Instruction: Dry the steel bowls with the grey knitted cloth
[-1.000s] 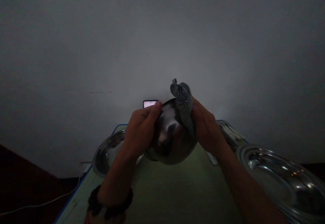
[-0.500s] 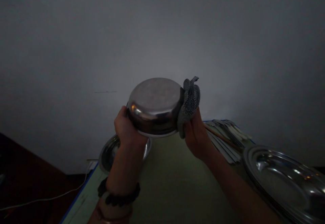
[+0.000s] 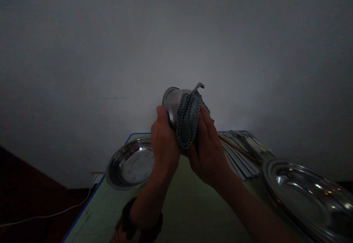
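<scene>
A shiny metal bowl (image 3: 172, 105) is held up in front of the wall, tilted on its side, its rim toward the left. My left hand (image 3: 164, 138) grips the rim from the left, thumb pointing up. My right hand (image 3: 208, 147) is closed around a grey checked cloth (image 3: 188, 120) and presses it against the bowl's bottom and side. The cloth and fingers cover much of the bowl, so its inside is hidden.
On the green table (image 3: 176, 206), another metal bowl (image 3: 132, 164) stands at the left. Flatware (image 3: 241, 158) and a wooden stick (image 3: 238, 147) lie at the back right. Stacked metal basins (image 3: 306, 195) stand nearer on the right. A white cable (image 3: 55, 214) hangs left.
The held bowl has turned from bottom-up to on its side. My left hand has moved right. The cloth has slid from the right edge across the bowl's base.
</scene>
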`<state>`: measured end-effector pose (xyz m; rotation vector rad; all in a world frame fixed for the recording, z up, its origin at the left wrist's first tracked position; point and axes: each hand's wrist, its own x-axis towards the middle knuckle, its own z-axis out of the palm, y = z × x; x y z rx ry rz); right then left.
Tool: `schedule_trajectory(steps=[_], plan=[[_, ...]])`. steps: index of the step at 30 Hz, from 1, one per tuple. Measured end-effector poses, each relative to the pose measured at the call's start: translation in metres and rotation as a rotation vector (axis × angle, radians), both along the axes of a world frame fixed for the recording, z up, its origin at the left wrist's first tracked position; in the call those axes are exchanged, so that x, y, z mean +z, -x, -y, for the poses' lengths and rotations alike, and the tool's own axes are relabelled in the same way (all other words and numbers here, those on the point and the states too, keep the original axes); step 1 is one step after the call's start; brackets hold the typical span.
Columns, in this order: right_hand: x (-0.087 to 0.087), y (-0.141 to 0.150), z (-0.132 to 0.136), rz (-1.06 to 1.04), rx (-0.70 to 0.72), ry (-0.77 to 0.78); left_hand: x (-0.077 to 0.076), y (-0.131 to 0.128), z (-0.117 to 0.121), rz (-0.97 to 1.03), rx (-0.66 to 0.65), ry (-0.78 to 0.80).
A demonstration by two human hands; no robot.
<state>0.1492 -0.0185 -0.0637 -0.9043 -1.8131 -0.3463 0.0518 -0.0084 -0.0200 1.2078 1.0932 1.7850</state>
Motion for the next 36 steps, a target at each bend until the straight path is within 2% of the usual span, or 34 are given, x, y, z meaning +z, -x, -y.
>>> schedule_trajectory(steps=[2,5,8,12,15,18,20,24,29,33,36], plan=[[0.003,-0.003,0.002,-0.021,0.031,0.032,0.003,0.002,0.005,-0.243,0.016,-0.001],[0.009,-0.010,0.003,-0.026,0.044,0.072,0.005,0.002,0.010,-0.442,-0.109,-0.037],[0.015,-0.020,0.002,-0.041,0.063,0.115,0.005,0.002,0.011,-0.513,-0.210,-0.046],[0.020,-0.036,-0.005,-0.105,0.124,0.179,0.007,0.009,0.010,-0.490,-0.252,0.005],[0.019,-0.048,-0.014,-0.197,0.156,0.229,0.007,0.016,0.005,-0.352,-0.227,0.084],[0.013,-0.058,-0.024,-0.286,0.154,0.268,0.003,0.024,-0.004,-0.121,-0.057,0.135],[0.009,-0.061,-0.029,-0.311,0.146,0.275,0.001,0.028,-0.012,0.049,0.002,0.167],[0.003,-0.057,-0.033,-0.294,0.138,0.262,0.003,0.032,-0.021,0.349,-0.081,0.210],[-0.006,-0.044,-0.031,-0.238,0.121,0.174,0.005,0.031,-0.026,0.575,-0.193,0.185],[-0.011,-0.031,-0.026,-0.182,0.102,0.124,0.003,0.026,-0.028,0.710,-0.180,0.173],[-0.010,-0.019,-0.018,-0.090,0.072,0.046,0.003,0.020,-0.028,0.740,-0.103,0.162]])
